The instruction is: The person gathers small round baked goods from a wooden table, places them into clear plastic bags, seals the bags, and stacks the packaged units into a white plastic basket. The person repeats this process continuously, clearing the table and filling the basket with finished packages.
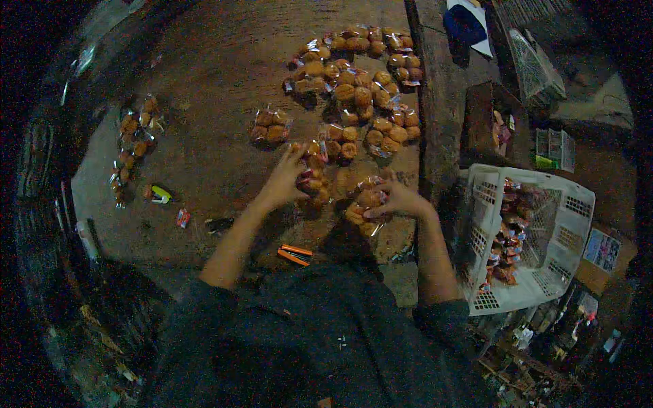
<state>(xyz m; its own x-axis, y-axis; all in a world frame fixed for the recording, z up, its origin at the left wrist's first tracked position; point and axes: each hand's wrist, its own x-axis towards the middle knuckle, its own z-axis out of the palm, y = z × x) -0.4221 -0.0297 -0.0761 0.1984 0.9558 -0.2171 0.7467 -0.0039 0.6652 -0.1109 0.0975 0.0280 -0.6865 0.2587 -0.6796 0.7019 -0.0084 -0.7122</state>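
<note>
On the wooden table, my left hand rests against the left side of a clear bag of round brown baked goods, its fingers spread. My right hand is closed around another such bag, a little to the right. Many similar bags lie in a group beyond my hands, and one bag sits apart to their left. Near my body lies an orange stapler. Whether my left fingers grip their bag is not clear.
A white plastic crate with small packets stands at the right, past the table's edge. At the far left lie more bagged goods. A yellow-green stapler-like tool, a small red packet and a dark object lie at the left.
</note>
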